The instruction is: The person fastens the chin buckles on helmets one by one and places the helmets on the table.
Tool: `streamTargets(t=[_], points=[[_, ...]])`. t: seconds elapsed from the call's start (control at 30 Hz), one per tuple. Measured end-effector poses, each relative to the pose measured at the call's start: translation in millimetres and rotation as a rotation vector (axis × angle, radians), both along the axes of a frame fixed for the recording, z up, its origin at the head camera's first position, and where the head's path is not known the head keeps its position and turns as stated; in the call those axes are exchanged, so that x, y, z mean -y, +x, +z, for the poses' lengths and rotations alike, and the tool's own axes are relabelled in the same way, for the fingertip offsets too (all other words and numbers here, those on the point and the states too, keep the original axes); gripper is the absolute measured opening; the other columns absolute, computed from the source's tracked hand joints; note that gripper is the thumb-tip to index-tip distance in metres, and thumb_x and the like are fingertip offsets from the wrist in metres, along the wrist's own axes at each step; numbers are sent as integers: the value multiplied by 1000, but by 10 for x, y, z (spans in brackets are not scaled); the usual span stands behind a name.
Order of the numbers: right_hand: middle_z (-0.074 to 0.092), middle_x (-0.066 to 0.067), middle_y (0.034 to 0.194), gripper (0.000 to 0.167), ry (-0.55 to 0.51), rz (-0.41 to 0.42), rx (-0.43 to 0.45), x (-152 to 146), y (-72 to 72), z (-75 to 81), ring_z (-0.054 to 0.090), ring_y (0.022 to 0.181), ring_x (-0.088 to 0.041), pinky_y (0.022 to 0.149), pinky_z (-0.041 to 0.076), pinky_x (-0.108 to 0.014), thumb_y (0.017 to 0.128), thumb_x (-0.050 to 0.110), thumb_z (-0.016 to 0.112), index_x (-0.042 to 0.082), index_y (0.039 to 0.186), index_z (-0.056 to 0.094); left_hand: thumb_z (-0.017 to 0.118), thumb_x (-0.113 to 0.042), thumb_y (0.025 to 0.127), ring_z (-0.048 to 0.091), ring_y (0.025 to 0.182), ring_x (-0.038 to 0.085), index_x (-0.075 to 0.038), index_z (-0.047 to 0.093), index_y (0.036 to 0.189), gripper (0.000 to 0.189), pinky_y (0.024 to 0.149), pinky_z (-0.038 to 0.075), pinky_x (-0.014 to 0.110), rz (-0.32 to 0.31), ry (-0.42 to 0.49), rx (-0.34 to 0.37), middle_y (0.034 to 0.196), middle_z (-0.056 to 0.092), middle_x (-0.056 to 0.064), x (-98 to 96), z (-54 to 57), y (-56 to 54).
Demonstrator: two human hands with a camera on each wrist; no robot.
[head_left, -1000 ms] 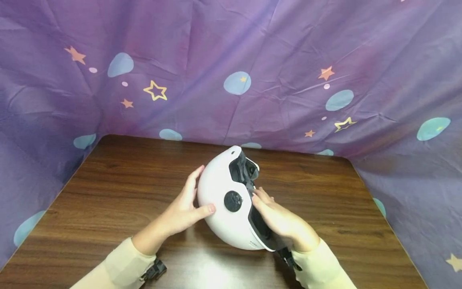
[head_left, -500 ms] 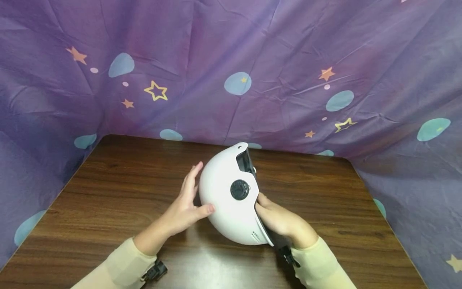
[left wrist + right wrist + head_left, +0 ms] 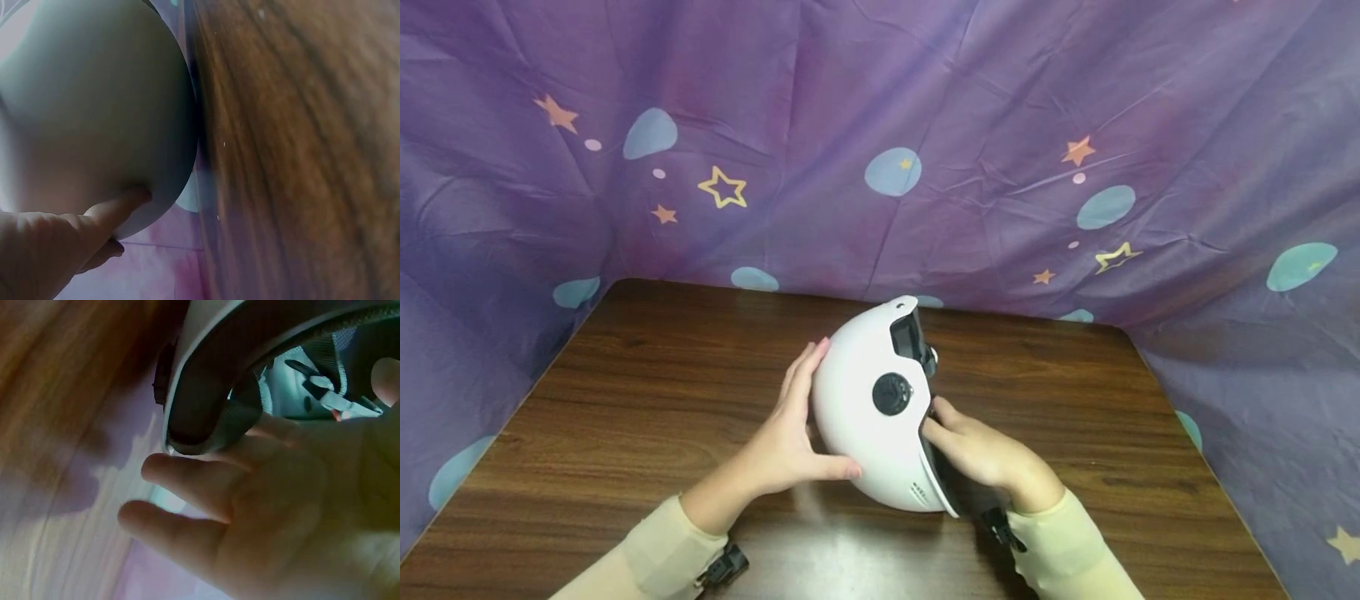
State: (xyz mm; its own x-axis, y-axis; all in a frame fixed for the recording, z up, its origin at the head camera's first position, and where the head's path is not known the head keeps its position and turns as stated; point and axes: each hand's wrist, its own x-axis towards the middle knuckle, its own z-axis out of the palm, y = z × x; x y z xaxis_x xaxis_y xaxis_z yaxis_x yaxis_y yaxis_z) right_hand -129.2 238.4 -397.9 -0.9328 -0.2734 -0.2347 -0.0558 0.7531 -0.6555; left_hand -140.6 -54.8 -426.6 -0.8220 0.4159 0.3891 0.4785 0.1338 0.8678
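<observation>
A white open-face helmet (image 3: pixel 868 417) lies on its side on the wooden table, with a round black cap (image 3: pixel 892 393) on its side and the dark opening toward the right. My left hand (image 3: pixel 786 437) holds the rounded crown, thumb on the near side and fingers on the far side; in the left wrist view its fingertips (image 3: pixel 134 199) press the smooth shell. My right hand (image 3: pixel 992 454) is at the opening, holding the rim. In the right wrist view, two fingers extend beside the padded rim (image 3: pixel 209 440), and straps with a buckle (image 3: pixel 337 400) show inside.
The brown wooden table (image 3: pixel 662 400) lies under the helmet. Purple cloth (image 3: pixel 820 150) with stars and blobs hangs behind and on both sides of it. Black wrist devices (image 3: pixel 724 567) are strapped over the pale sleeves.
The helmet has rolled so its opening faces more to the right and less of its inside shows. My right hand's fingers have gone from lying over the rim to being partly behind it.
</observation>
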Motion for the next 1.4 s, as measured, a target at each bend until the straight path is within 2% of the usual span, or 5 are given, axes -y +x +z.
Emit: streamTargets(t=[0.27, 0.5, 0.67, 0.83, 1.4], points=[[60, -16, 149, 56, -195, -279, -222, -19, 47, 279, 53, 140, -36, 118, 38, -58, 115, 49, 36, 8, 145, 60, 102, -22, 66, 15, 157, 47, -25, 9, 173, 142, 94, 54, 66, -32, 74, 32, 176, 2, 15, -12, -8, 10], [30, -13, 171, 46, -687, 39, -469, 155, 279, 403, 53, 141, -36, 109, 51, -41, 112, 10, 45, -2, 156, 45, 102, -25, 66, 15, 157, 48, -26, 10, 173, 141, 95, 52, 71, -7, 45, 33, 175, 2, 17, -16, -5, 25], [13, -20, 176, 59, -594, 247, -795, 310, 364, 405, 49, 144, -38, 117, 45, -38, 103, 28, 74, 1, 151, 55, 101, -25, 67, 21, 154, 48, -23, 9, 173, 140, 95, 55, 67, 2, 23, 19, 175, 4, 16, -28, -4, 40], [27, -35, 167, 41, -454, 350, -1024, 402, 358, 400, 43, 146, -49, 120, 41, -41, 103, 35, 73, 5, 132, 74, 101, -29, 66, 20, 156, 44, -17, 10, 172, 140, 116, 34, 68, 11, -2, -49, 174, 8, 18, -40, 13, 51], [63, -28, 141, 24, -354, 493, -1276, 515, 337, 341, 64, 129, -38, 113, 48, -35, 107, 9, 59, 2, 117, 80, 101, -33, 65, 25, 155, 39, -17, 15, 172, 138, 122, 25, 66, 40, -44, -111, 170, 18, 19, -44, 33, 77]])
